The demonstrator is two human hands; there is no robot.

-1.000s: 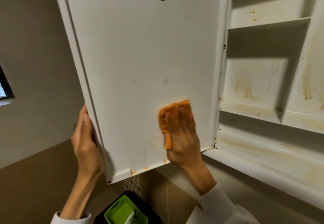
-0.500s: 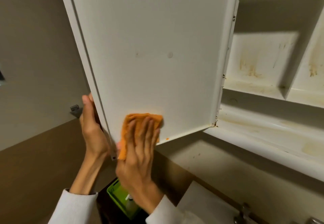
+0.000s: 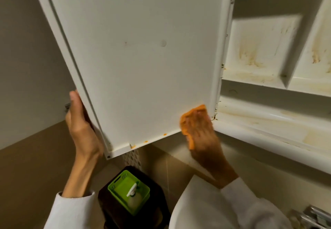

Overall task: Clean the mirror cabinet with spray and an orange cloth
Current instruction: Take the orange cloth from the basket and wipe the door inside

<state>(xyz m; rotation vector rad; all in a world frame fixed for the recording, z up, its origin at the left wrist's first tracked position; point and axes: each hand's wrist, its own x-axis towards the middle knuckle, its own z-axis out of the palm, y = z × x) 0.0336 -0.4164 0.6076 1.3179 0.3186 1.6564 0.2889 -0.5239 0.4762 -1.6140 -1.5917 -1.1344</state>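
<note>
Green basket (image 3: 114, 190) holding a spray bottle (image 3: 132, 195) below, left hand (image 3: 81, 126) gripping the open white cabinet door (image 3: 139, 58) at its outer edge, right hand (image 3: 201, 135) pressing a crumpled orange cloth (image 3: 187, 121) flat on the door's lower hinge-side corner, orange specks along the bottom lip, stained yellowed shelves (image 3: 259, 74) beyond

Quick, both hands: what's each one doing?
Left hand: grips the cabinet door edge.
Right hand: fingers flat, pressing the orange cloth on the door.

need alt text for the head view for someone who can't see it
A right hand presses an orange cloth flat against the lower hinge-side corner of an open white cabinet door, while the left hand grips the door's free edge. Stained shelves show inside the cabinet, and a green basket holding a spray bottle sits below.
</note>
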